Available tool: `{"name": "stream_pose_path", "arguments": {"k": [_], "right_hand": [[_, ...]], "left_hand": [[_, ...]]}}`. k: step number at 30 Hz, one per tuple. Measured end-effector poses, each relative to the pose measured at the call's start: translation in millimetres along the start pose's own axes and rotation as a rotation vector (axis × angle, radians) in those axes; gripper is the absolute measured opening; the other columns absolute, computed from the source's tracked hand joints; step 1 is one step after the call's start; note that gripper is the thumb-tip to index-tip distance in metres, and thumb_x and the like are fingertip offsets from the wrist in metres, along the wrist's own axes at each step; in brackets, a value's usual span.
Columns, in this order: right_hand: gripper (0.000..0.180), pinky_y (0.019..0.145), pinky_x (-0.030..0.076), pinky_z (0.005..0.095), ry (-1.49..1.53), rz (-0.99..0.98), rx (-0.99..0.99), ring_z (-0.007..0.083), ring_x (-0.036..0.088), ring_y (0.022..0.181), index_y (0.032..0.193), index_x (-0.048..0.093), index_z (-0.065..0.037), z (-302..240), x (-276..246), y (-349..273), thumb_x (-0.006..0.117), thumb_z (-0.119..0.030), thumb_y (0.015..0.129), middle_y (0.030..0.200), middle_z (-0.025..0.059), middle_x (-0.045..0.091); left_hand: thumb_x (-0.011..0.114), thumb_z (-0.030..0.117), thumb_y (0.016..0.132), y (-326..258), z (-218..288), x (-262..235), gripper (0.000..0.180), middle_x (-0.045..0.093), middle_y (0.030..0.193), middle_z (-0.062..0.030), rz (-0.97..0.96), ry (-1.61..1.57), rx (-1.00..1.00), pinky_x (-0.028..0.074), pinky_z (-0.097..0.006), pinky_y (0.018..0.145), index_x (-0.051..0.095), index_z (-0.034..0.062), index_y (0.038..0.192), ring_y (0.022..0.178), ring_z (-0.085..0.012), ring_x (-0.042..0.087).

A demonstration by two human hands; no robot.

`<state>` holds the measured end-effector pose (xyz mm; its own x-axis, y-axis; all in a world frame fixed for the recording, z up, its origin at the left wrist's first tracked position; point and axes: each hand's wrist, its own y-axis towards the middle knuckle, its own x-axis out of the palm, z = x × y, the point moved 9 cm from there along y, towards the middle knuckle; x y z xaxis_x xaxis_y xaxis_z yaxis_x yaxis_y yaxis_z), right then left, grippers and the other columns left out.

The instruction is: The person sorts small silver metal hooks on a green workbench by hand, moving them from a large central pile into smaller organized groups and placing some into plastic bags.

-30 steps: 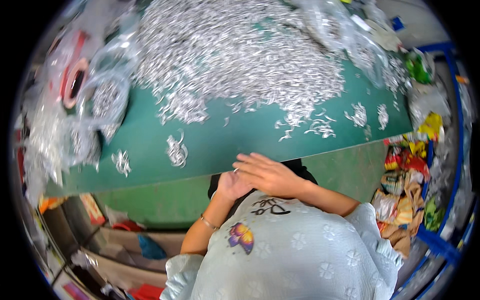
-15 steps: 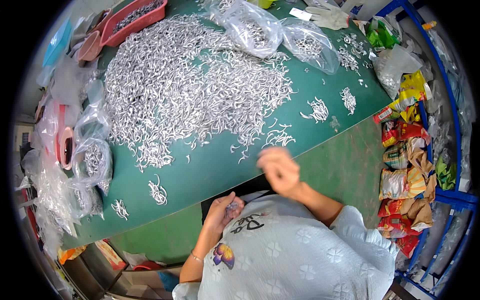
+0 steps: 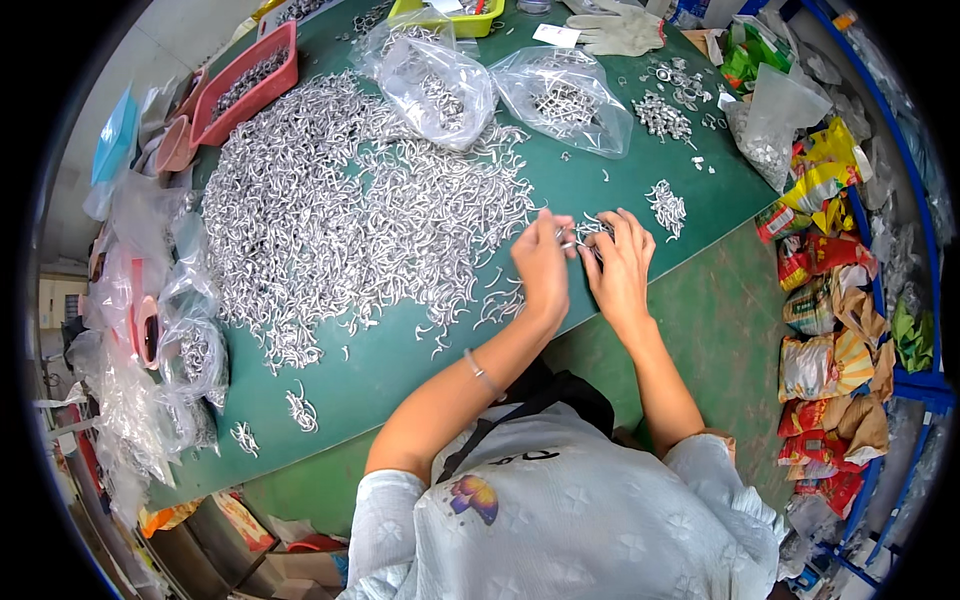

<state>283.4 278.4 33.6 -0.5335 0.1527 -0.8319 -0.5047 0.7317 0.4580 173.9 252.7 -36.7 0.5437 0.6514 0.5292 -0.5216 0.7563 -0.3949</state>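
Note:
My left hand (image 3: 543, 268) is over the green table near its front edge, fingers curled round a few small silvery curved metal pieces (image 3: 567, 238). Just to its right, my right hand (image 3: 622, 272) reaches down with bent, parted fingers. Its fingertips touch a small pile of curved metal pieces (image 3: 593, 230), which they partly cover. Left of both hands spreads a large heap of the same pieces (image 3: 330, 210). Another little pile (image 3: 667, 208) lies to the right of my right hand.
Clear plastic bags of metal parts (image 3: 437, 95) stand at the back, near a white glove (image 3: 615, 30). A red basket (image 3: 245, 85) is at the far left. More small piles (image 3: 302, 410) lie front left. Colourful packets (image 3: 815, 370) line the blue rack (image 3: 925, 390) on the right.
My left hand has moved from beside my body up to the small pile on the right. My right hand has moved forward and right onto that pile. The view has shifted.

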Motion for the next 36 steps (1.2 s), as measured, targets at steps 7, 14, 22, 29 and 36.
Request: {"name": "stream_pose_path", "arguments": {"k": [7, 14, 22, 29, 36], "right_hand": [[0.019, 0.1, 0.031, 0.0495, 0.024, 0.074, 0.094, 0.0361, 0.047, 0.122, 0.098, 0.06, -0.002, 33.4, -1.1, -5.1, 0.065, -0.008, 0.081, 0.119, 0.0154, 0.056], [0.014, 0.101, 0.033, 0.0454, 0.146, 0.106, 0.116, 0.0342, 0.049, 0.118, 0.1, 0.06, -0.002, 28.0, -4.2, -5.6, 0.061, -0.007, 0.087, 0.118, 0.0141, 0.057], [0.031, 0.098, 0.04, 0.0416, 0.594, -0.356, -0.119, 0.0337, 0.054, 0.112, 0.112, 0.061, -0.001, -49.0, -0.3, -13.2, 0.068, -0.007, 0.082, 0.117, 0.015, 0.058], [0.056, 0.106, 0.035, 0.0494, 0.457, -0.474, -0.37, 0.0353, 0.043, 0.129, 0.123, 0.056, -0.003, -104.5, 30.4, -22.7, 0.077, -0.02, 0.074, 0.134, 0.0128, 0.049], [0.047, 0.101, 0.037, 0.0486, 0.507, -0.389, -0.294, 0.0339, 0.048, 0.123, 0.113, 0.06, -0.004, -81.3, 28.2, -26.5, 0.078, -0.018, 0.072, 0.122, 0.0113, 0.055]], "left_hand": [[0.041, 0.015, 0.098, -15.9, 11.7, 60.8, 0.029, 0.061, 0.106, -0.0209, -0.233, 0.785, 0.694, 0.042, -0.043, 0.093, 0.063, -0.0043, 0.102, 0.101, -0.0356, 0.056], [0.045, 0.005, 0.093, -43.8, 20.3, 51.5, 0.037, 0.049, 0.133, -0.0212, -0.364, 0.959, 0.728, 0.03, -0.05, 0.111, 0.049, -0.0002, 0.13, 0.124, -0.0388, 0.046], [0.058, -0.01, 0.08, -115.9, 78.5, -43.4, 0.048, 0.054, 0.124, -0.0207, -0.286, 1.248, 0.799, 0.043, -0.045, 0.097, 0.051, -0.0014, 0.127, 0.113, -0.0387, 0.053], [0.058, -0.01, 0.082, -122.1, 80.1, -88.5, 0.045, 0.055, 0.121, -0.0174, -0.113, 1.399, 0.715, 0.043, -0.043, 0.093, 0.052, 0.0013, 0.125, 0.111, -0.0364, 0.053], [0.06, -0.009, 0.084, -110.3, 79.6, -92.5, 0.037, 0.059, 0.106, -0.0175, -0.14, 1.309, 0.719, 0.048, -0.04, 0.084, 0.054, 0.0001, 0.119, 0.097, -0.0343, 0.059]]}}
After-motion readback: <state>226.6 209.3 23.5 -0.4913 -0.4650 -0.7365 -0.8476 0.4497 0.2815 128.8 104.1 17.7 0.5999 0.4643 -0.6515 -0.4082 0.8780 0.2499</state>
